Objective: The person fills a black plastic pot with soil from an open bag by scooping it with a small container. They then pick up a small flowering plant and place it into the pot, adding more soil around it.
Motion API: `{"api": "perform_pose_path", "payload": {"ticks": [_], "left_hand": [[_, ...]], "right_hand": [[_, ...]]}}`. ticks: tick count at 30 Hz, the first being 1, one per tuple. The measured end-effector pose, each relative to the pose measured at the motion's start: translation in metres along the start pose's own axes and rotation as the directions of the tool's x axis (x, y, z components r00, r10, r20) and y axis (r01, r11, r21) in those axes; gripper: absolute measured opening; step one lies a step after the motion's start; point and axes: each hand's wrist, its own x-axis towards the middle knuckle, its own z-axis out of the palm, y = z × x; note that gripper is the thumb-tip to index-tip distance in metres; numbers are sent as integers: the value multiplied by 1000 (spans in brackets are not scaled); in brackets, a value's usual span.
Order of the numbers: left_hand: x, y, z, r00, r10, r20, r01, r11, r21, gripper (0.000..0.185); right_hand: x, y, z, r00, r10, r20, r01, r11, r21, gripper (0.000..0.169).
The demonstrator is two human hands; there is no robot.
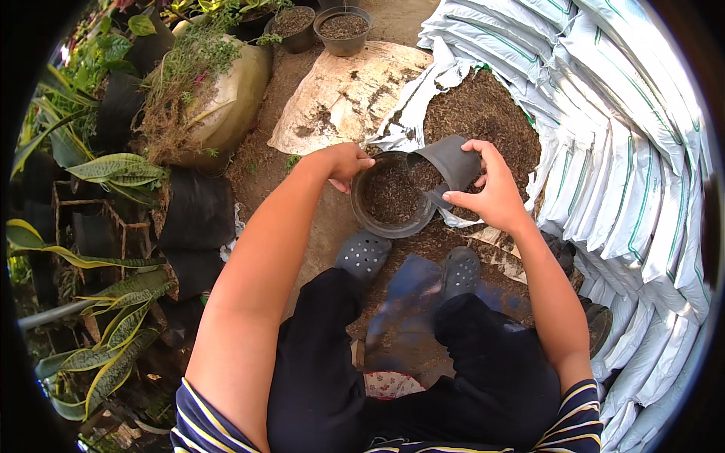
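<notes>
My right hand (490, 184) grips a cut piece of dark plastic pot (453, 161), tilted over the right side of a round black plastic pot (391, 229). Dark, flaky potting mix (391, 192) lies inside the round pot, and some shows at the mouth of the tilted piece. At the round pot's upper left rim is my left hand (348, 164), its thumb and fingers around the edge. Just beyond the tilted piece, an opened white sack (413, 107) holds a heap of brown potting mix (487, 113).
Stacked white sacks (634, 141) line the right side. Snake plants (122, 170) and black grow bags (195, 209) stand at left. A soil-stained sheet (351, 90) lies ahead, with a filled pot (342, 28) at its far edge. A blue sheet (405, 294) lies between my shoes.
</notes>
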Motion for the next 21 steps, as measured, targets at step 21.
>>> {"api": "perform_pose_path", "payload": {"ticks": [21], "left_hand": [[5,-6,2,1000,16,-26,-16,1000,-2,46]], "right_hand": [[-5,-14,25,944,-326,43,325,908,-263,83]]}}
